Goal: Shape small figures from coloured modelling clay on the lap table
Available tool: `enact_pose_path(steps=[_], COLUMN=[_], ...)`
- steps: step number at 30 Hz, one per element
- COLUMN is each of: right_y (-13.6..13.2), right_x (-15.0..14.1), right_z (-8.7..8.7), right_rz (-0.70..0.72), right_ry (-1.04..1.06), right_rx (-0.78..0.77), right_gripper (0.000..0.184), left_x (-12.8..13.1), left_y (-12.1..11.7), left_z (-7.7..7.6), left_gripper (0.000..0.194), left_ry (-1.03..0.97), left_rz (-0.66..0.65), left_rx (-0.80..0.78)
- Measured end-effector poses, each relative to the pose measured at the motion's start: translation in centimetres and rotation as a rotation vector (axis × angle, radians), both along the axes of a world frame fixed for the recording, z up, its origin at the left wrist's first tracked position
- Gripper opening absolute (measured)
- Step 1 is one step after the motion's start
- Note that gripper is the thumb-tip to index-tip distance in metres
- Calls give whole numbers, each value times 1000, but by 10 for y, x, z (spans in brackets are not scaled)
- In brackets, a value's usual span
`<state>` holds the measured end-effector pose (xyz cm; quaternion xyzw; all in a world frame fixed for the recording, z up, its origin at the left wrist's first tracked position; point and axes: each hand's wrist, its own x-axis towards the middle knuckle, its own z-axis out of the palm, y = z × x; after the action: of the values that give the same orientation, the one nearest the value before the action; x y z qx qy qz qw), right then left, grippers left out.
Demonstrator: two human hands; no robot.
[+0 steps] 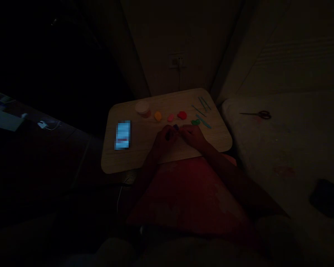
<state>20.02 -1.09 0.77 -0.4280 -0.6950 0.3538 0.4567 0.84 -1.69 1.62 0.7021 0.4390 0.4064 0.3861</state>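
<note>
In the dim light, my left hand and my right hand come together over the front of a small wooden table. Between their fingertips is a small dark blue lump of modelling clay, pinched from both sides. Its exact shape is too dark to make out. Just beyond my hands lie an orange clay lump, a pink one and a red one. A green clay lump rests beside a teal plastic knife, to the right.
Several thin modelling tools lie at the table's back right. A tub stands at the back left, with a lit phone nearer me. Scissors lie on a pale surface to the right. A wall socket holds a plug.
</note>
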Motion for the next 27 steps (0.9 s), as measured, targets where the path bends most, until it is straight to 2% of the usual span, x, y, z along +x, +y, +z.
enact_pose_path(steps=[7, 12, 16, 18, 22, 27], right_y=[-3, -5, -5, -5, -9, -15], right_x=[0, 0, 0, 1, -1, -5], right_z=[6, 3, 1, 3, 6, 7], right_rz=[108, 75, 29, 25, 45, 11], right_ry=[-107, -113, -48, -28, -78, -309], right_rx=[-19, -52, -103, -105, -36, 5], right_gripper=[56, 64, 67, 63, 35, 51], left_x=[-1, -2, -1, -1, -3, -4], left_y=[2, 2, 1, 0, -1, -2], left_z=[-4, -7, -3, -2, -2, -1], left_gripper=[23, 24, 25, 28, 37, 50], left_ry=[-2, 7, 10, -31, -103, -171], left_rz=[-19, -3, 9, 23, -3, -109], left_rx=[19, 31, 10, 2, -38, -64])
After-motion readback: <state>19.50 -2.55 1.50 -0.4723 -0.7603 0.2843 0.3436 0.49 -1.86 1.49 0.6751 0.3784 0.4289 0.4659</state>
